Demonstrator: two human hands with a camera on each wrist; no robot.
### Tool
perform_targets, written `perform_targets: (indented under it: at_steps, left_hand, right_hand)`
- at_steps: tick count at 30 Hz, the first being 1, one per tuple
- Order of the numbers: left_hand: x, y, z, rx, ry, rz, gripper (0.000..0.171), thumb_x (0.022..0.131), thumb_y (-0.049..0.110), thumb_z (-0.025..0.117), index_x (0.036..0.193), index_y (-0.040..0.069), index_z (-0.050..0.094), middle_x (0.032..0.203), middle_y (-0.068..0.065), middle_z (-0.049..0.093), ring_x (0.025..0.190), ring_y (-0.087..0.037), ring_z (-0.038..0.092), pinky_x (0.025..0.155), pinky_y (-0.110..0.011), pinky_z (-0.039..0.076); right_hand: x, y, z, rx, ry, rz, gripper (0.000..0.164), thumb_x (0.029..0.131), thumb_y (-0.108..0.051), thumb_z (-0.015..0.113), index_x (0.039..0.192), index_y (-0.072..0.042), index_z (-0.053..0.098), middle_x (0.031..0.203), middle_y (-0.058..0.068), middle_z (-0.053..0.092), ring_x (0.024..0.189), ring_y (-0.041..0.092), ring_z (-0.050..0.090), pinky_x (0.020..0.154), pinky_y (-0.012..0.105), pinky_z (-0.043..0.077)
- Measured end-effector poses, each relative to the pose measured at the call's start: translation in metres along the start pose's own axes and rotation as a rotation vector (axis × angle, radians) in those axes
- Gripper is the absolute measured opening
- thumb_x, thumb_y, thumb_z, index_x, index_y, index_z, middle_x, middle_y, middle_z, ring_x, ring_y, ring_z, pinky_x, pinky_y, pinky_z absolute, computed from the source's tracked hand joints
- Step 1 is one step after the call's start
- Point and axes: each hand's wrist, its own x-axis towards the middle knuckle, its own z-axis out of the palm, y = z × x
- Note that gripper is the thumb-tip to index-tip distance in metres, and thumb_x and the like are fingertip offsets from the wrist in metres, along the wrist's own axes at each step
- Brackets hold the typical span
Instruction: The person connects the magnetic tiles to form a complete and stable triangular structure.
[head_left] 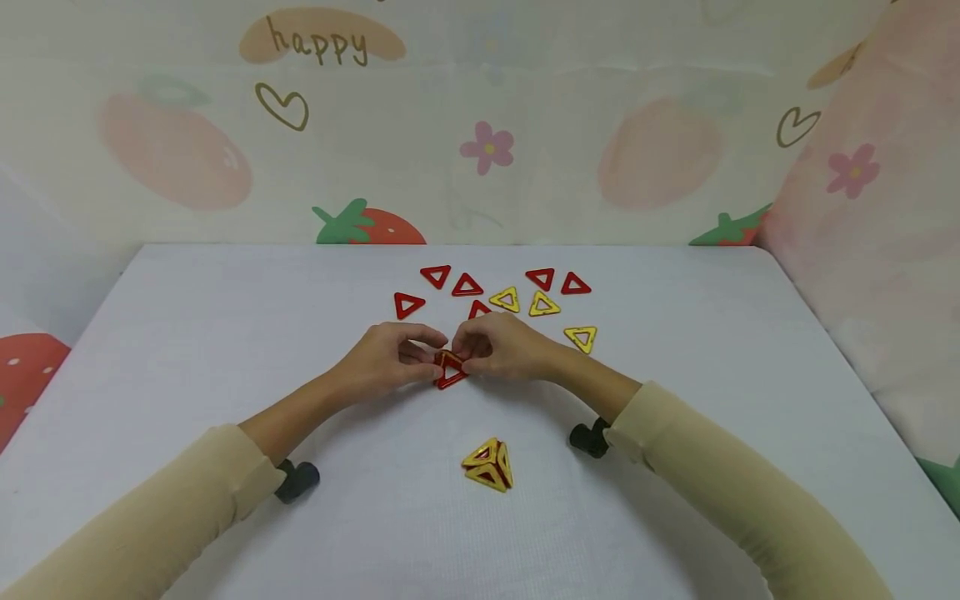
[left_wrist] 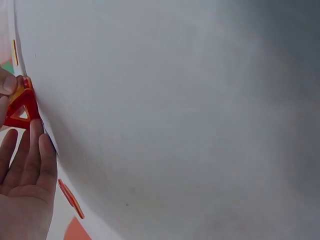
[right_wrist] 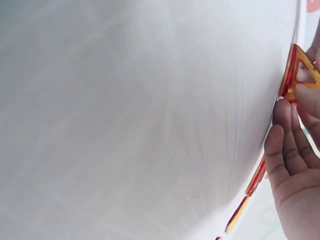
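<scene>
Both hands meet over a small group of red triangular building tiles that stands tilted up in the middle of the table. My left hand holds its left side, thumb in front and fingers behind. From the right, my right hand pinches the same group near its upper edge. The left wrist view has a red tile at the fingertips of the left hand. In the right wrist view, an orange-yellow tile leans against a red one by the right hand. Fingers partly hide how the tiles join.
Nearer the front stands a small yellow pyramid of triangular tiles. Several loose red tiles and yellow tiles lie flat behind the hands. One red tile is partly covered by the right hand. A patterned cloth hangs behind the table.
</scene>
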Motion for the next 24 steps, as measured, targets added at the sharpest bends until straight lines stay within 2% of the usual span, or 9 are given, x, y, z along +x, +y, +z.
perform_targets:
  at_steps: [8, 15, 24]
  left_hand:
    - [0.0023, -0.0011, 0.0011, 0.057, 0.006, 0.021, 0.029, 0.089, 0.003, 0.071, 0.118, 0.001, 0.068, 0.114, -0.011, 0.07, 0.093, -0.021, 0.069, 0.088, -0.037, 0.056]
    - [0.0033, -0.0015, 0.0013, 0.079, 0.017, 0.026, 0.024, 0.088, 0.001, 0.072, 0.112, 0.001, 0.07, 0.108, -0.01, 0.071, 0.091, -0.021, 0.069, 0.086, -0.038, 0.056]
    - [0.0044, -0.0009, 0.0035, 0.103, 0.013, 0.012, 0.02, 0.087, 0.005, 0.075, 0.107, 0.005, 0.072, 0.096, -0.002, 0.072, 0.086, -0.017, 0.064, 0.084, -0.035, 0.055]
  right_hand:
    - [-0.0025, 0.0001, -0.0013, -0.048, 0.044, 0.028, 0.009, 0.093, -0.009, 0.069, 0.102, -0.01, 0.07, 0.081, -0.001, 0.063, 0.079, 0.015, 0.056, 0.072, 0.025, 0.048]
    - [-0.0043, -0.0004, -0.0021, -0.025, 0.033, 0.024, 0.011, 0.093, -0.01, 0.07, 0.104, -0.009, 0.07, 0.084, -0.002, 0.065, 0.08, 0.015, 0.058, 0.073, 0.024, 0.051]
    - [-0.0069, -0.0032, -0.0033, -0.018, 0.022, 0.033, 0.016, 0.093, -0.009, 0.07, 0.108, -0.009, 0.07, 0.093, -0.001, 0.066, 0.083, 0.015, 0.06, 0.076, 0.023, 0.053]
